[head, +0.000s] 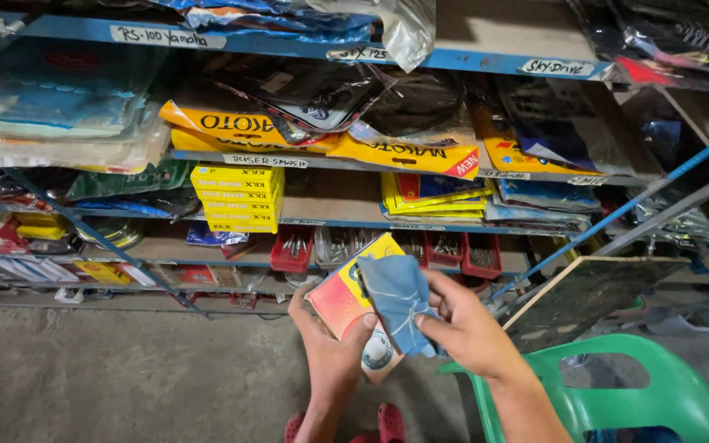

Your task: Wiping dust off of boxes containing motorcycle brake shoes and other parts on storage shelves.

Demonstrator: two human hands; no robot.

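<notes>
The fingers of the left hand are wrapping around the lower edge of a flat box, orange and yellow with round pictures on it, and the thumb is pressing on its front face, so the box is staying tilted with the front turned up toward the camera. The fingers of the right hand are closing narrowly on a blue cloth, which they are pinching by its lower right corner. The cloth is lying over the right part of the box, touching it, and this seems to be why the box is being held so steady and facing up: the cloth is meeting its surface. Both things are in front of the shelves, above the grey floor.

Behind the hands, blue metal shelves are carrying many packed goods. On a middle shelf a stack of small yellow boxes is standing, one on another. Lower, red open trays are sitting side by side, and small metal parts are lying in them; what kind, I cannot tell. Flat packets in clear plastic bags are filling the upper shelves. A green plastic chair is standing just beside the right forearm, and a dark board is leaning near it.
</notes>
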